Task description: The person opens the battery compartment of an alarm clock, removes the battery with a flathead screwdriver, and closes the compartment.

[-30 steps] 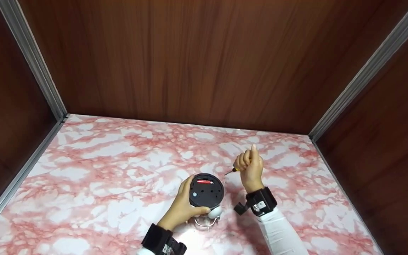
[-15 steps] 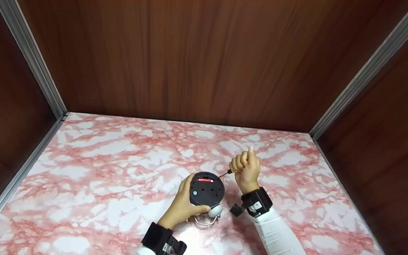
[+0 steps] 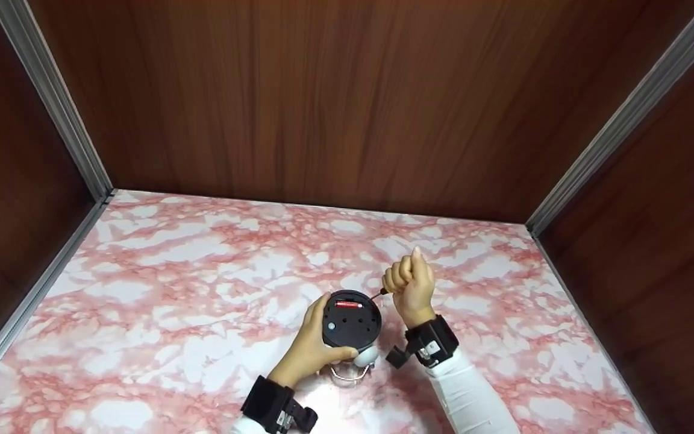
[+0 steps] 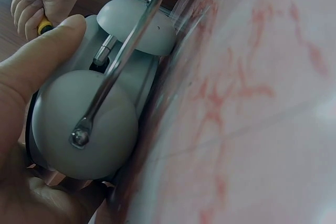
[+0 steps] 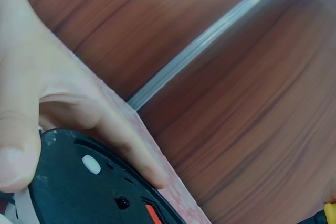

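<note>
A twin-bell alarm clock (image 3: 352, 334) lies face down, its black back upward. A red battery (image 3: 349, 304) sits in the uncovered slot near the top. My left hand (image 3: 311, 345) grips the clock round its left side, thumb by the bells. In the left wrist view, two pale grey bells (image 4: 86, 124) and a curved metal handle (image 4: 118, 66) show close up. My right hand (image 3: 410, 288) is curled round a small screwdriver (image 3: 378, 295), thumb pointing up. Its thin shaft reaches the clock's upper right rim; the yellow-and-black handle (image 5: 329, 213) is mostly hidden in the fist.
The clock rests on a red-and-white marbled tabletop (image 3: 160, 289). Dark wood-grain panels (image 3: 323, 102) close off the back and both sides, joined by grey metal corner strips (image 3: 61, 102). Black camera mounts (image 3: 431, 342) are strapped to both wrists.
My right hand has moved left and brought the screwdriver from beside the clock to its upper right rim. The left hand keeps the clock in nearly the same place.
</note>
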Tool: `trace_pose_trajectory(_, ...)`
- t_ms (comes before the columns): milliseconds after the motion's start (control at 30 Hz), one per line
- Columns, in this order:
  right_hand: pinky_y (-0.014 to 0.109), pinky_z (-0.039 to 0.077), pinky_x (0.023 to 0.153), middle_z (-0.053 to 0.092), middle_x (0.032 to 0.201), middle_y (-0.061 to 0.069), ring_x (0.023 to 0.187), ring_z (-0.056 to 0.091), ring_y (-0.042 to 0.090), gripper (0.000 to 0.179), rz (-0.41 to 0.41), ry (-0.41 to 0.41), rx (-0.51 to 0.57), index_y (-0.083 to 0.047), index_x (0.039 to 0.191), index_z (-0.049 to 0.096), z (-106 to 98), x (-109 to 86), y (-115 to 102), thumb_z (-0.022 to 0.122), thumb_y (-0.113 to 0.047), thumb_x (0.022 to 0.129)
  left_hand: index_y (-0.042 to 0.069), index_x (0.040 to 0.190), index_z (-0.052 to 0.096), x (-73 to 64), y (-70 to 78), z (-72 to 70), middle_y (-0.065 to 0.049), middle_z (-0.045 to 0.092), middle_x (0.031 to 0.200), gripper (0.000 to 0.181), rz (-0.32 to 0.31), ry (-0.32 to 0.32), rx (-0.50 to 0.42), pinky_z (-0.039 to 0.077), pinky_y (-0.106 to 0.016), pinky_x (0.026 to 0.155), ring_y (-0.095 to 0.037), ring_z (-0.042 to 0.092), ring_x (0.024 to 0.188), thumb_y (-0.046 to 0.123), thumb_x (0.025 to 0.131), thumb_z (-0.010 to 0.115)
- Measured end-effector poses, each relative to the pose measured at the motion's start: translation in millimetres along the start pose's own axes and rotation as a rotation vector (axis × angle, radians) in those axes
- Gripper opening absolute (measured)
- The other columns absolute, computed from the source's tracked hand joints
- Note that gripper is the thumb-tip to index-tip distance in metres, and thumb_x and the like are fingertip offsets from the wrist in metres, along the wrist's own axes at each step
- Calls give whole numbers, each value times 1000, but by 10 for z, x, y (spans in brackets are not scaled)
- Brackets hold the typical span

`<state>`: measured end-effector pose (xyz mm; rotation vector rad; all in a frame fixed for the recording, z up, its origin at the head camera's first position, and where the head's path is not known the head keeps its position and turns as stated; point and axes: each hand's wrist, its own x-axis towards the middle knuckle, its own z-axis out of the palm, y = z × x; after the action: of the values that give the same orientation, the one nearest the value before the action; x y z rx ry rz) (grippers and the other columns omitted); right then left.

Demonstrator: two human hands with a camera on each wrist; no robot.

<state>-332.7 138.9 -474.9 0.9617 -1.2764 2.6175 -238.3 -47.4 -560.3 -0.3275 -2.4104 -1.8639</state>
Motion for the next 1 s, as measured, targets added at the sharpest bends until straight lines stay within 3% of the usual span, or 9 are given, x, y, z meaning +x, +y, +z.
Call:
trace_pose_trajectory(233,29,10,41,15,50,0,41,11,13,54,-8,-54,4,-10,59,20,39,3,53,19,-21,112,-1,158,21,-2,-7,-2,-25,26,158,123,6,9,2,31,-58,111,-43,37,138,28,65,95)
trace_pose_trajectory(667,30,10,42,15,50,1,42,10,15,57,-24,-114,-74,-10,58,22,50,-18,98,27,-24,113,1,158,22,1,24,2,-23,27,158,122,0,3,17,33,-56,110,-42,41,135,30,66,95)
trace_pose_trajectory(1000,30,11,43,14,50,3,43,11,15,53,-24,-177,-91,-8,58,22,87,-26,113,19,-13,111,4,160,21,2,17,-1,-21,26,160,123,-24,4,-2,32,-55,111,-41,39,137,29,65,95)
